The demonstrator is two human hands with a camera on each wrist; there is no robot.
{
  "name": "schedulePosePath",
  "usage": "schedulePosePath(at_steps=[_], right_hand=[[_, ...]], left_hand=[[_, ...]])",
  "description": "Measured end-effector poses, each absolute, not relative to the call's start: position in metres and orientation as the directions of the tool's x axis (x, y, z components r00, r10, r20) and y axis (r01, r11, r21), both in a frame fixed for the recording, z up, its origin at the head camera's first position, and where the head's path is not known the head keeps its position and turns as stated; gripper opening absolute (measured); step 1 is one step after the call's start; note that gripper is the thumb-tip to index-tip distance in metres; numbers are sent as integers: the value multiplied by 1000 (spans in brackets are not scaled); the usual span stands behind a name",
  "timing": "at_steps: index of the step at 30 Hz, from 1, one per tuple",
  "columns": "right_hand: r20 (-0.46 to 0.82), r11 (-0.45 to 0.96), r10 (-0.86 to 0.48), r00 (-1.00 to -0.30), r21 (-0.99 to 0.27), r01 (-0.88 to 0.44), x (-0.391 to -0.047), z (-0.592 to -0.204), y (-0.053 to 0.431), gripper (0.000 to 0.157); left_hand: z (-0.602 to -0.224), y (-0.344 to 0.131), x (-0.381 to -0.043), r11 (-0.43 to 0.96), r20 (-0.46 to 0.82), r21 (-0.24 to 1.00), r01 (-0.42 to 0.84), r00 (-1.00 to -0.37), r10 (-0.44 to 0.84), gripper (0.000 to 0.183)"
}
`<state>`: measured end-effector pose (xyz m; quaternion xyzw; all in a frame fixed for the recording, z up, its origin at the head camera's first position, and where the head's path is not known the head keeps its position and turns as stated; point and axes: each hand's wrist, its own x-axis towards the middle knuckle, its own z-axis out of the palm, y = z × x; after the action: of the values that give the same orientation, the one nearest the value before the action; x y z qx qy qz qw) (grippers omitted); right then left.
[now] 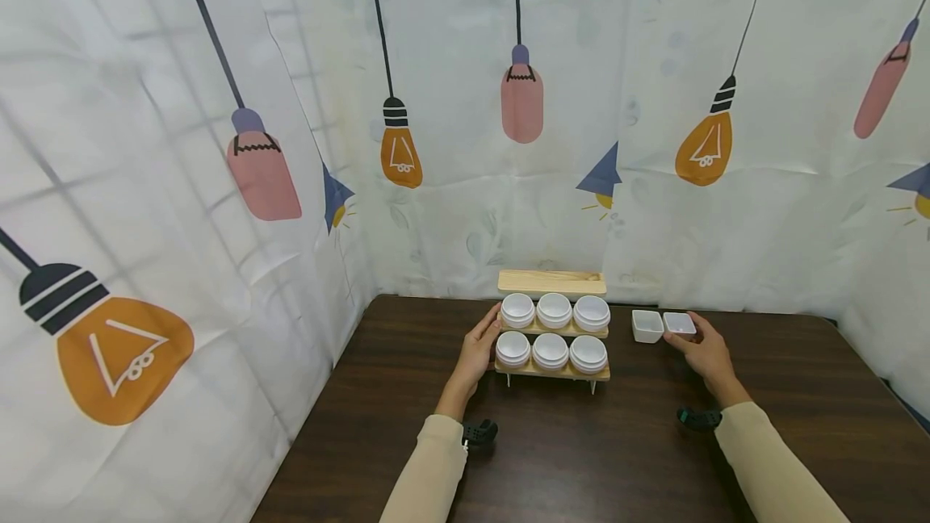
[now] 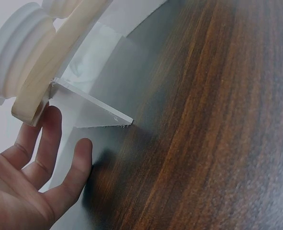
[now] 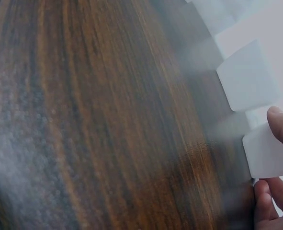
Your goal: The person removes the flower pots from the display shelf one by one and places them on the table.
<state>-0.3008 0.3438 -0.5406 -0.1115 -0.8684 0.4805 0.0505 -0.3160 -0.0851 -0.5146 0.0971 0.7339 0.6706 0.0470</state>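
Note:
A tiered wooden stand point(image 1: 552, 372) with clear legs carries two rows of round white jars point(image 1: 550, 352) in the head view. My left hand point(image 1: 479, 343) holds this stand at its left end. In the left wrist view the left hand point(image 2: 40, 177) has fingers bent up against the end of a wooden shelf point(image 2: 60, 62); its thumb is out of sight there. My right hand point(image 1: 706, 348) pinches a small white square dish point(image 1: 679, 323), with thumb and fingers point(image 3: 282, 127) on opposite sides in the right wrist view. Beside it stands another white square dish point(image 1: 647, 327).
The dark wood-grain table point(image 1: 581, 458) lies under everything. A white curtain point(image 1: 450, 240) printed with lamps hangs along its back and left edges. The stand's bare top board point(image 1: 552, 282) rises behind the jars. Dark bands with small devices point(image 1: 699, 419) sit on both wrists.

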Motion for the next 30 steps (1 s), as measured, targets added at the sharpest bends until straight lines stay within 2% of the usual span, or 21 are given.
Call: schedulePosePath(at_steps=[14,22,30], right_hand=[[-8,520,253,-967,-842,143,-300,-542,344,90],[-29,427,277,-960,-891,151,-290,-543,344,97],[-48,357,334,-941,-918,173,-278,-544,340,93]], left_hand=[[-524,-85,-318,73,66,994,80,-982,177,49],[-524,-84,-317,68,66,995,79,-982,177,48],[-514,-85,-314,79,55,994,71,-980,191,51]])
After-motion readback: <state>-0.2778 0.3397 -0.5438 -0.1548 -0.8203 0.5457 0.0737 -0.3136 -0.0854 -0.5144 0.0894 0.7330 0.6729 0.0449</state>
